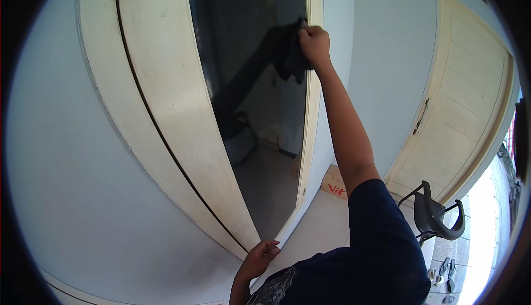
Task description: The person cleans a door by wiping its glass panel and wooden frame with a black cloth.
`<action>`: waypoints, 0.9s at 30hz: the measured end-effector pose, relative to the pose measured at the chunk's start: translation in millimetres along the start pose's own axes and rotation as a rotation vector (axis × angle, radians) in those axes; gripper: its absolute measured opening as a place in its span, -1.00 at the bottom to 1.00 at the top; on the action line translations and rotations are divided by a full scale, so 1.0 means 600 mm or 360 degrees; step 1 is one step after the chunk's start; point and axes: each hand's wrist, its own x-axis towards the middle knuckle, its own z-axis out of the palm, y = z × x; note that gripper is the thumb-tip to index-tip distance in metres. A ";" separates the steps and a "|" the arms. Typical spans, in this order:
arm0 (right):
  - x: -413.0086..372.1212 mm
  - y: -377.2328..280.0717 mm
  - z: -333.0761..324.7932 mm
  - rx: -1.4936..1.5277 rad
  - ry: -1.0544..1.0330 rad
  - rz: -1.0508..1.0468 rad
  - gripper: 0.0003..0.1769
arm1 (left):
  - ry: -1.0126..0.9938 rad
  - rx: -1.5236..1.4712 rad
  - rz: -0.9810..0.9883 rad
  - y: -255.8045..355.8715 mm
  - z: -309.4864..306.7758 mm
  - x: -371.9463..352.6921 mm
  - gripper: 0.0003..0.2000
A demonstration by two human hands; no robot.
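My right hand (315, 46) is raised at the right edge of a tall dark glass panel (249, 122), its fingers closed on a dark cloth (296, 56). The cloth lies against the glass and hangs below the knuckles, and the panel mirrors my arm. A cream frame (160, 83) borders the glass. Low in the view, my left hand (260, 259) is held in front of my body near the bottom of the panel. It holds nothing, and its fingers are loosely bent and apart.
A cream door (470, 78) with a metal handle (421, 117) stands to the right. Below it is a dark armchair (434, 213). A cardboard box (334, 182) sits against the wall. Several sandals (447, 269) lie on the tiles by the bright opening.
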 end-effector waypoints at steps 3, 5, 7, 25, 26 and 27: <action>-0.162 0.103 -0.026 -0.0050 -0.0192 0.0242 -0.73 | -0.0025 -0.0022 0.0066 -0.007 -0.003 -0.003 -0.66; -0.287 0.135 -0.050 -0.0113 -0.0382 0.0151 -0.77 | -0.0050 -0.0073 0.0096 -0.014 -0.002 0.007 -0.66; -0.320 0.106 -0.062 -0.0053 -0.0436 0.0281 -0.71 | -0.0095 -0.0073 -0.0007 -0.026 -0.003 0.007 -0.68; 0.018 0.026 -0.067 -0.0707 -0.0441 -0.0823 -0.54 | -0.0072 -0.0133 -0.0072 -0.009 -0.003 0.045 -0.63; -0.041 0.051 -0.074 -0.0699 -0.0507 -0.0794 -0.52 | -0.0105 -0.0113 -0.0056 -0.009 -0.001 0.048 -0.64; -0.083 0.072 -0.078 -0.0693 -0.0570 -0.0763 -0.51 | -0.0121 -0.0117 -0.0054 -0.012 -0.002 0.057 -0.64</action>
